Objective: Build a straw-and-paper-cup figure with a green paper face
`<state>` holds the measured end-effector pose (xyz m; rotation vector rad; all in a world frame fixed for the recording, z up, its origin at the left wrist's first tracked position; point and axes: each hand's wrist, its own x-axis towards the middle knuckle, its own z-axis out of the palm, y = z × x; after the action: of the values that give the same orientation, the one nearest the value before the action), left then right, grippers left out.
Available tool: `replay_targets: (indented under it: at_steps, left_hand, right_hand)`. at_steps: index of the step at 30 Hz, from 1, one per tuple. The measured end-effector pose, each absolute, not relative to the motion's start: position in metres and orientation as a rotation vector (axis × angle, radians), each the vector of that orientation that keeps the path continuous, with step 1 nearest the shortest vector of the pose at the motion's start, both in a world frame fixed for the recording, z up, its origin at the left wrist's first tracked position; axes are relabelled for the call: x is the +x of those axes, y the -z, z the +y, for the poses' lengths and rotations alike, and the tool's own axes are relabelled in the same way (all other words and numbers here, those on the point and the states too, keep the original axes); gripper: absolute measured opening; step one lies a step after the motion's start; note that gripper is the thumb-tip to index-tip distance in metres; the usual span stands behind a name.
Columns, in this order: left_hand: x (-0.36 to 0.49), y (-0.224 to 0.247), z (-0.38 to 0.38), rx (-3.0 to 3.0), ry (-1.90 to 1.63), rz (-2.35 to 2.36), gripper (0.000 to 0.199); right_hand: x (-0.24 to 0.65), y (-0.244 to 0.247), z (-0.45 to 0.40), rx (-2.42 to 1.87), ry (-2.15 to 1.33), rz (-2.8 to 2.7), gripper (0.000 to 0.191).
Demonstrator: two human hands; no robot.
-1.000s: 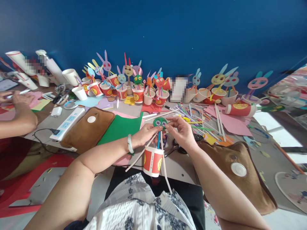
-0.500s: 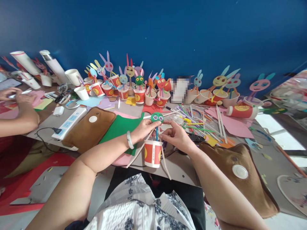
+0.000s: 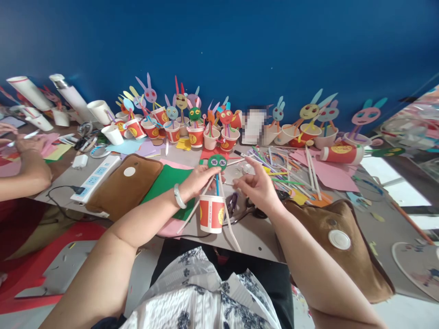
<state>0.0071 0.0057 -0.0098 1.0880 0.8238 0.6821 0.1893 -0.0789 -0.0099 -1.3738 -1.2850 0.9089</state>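
While the left hand (image 3: 200, 179) pinches a green face (image 3: 217, 161), a cup (image 3: 211, 220) is below.
The right hand (image 3: 259, 192) has thumb and forefinger apart.

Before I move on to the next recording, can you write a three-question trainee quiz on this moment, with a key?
1. Which hand holds the green face above the cup?

2. True or false: the right hand is apart from the cup.

3. What colour is the straw running upright from the cup to the face? A) red B) blue C) yellow

Key: 1. The left hand. 2. True. 3. B.
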Motion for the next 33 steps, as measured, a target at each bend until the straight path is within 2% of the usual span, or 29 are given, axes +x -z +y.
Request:
replay_targets:
  at_steps: [5,11,16,23,26,30,33]
  left_hand:
    - [-0.012,-0.021,0.026,1.011,-0.87,0.85,0.027]
    - [-0.042,-0.039,0.051,0.933,-1.149,0.865,0.024]
    - [-0.044,-0.038,0.052,0.92,-1.087,0.839,0.022]
    - [-0.015,-0.02,0.035,0.974,-0.678,0.762,0.019]
    - [-0.023,-0.027,0.036,0.928,-0.717,0.766,0.014]
    - [-0.039,-0.039,0.045,0.873,-0.907,0.796,0.017]
    - [-0.034,-0.035,0.047,0.956,-0.902,0.864,0.016]
  right_hand:
    - [0.204,0.0,-0.075,-1.367,-0.539,-1.089,0.052]
    - [0.205,0.001,-0.072,-1.333,-0.465,-0.993,0.033]
    - [0.204,0.005,-0.069,-1.31,-0.458,-0.998,0.026]
    - [0.206,0.009,-0.065,-1.308,-0.457,-1.033,0.019]
    - [0.207,0.013,-0.064,-1.345,-0.409,-1.071,0.016]
    - [0.206,0.021,-0.064,-1.422,-0.362,-1.205,0.012]
    - [0.202,0.024,-0.065,-1.489,-0.364,-1.347,0.012]
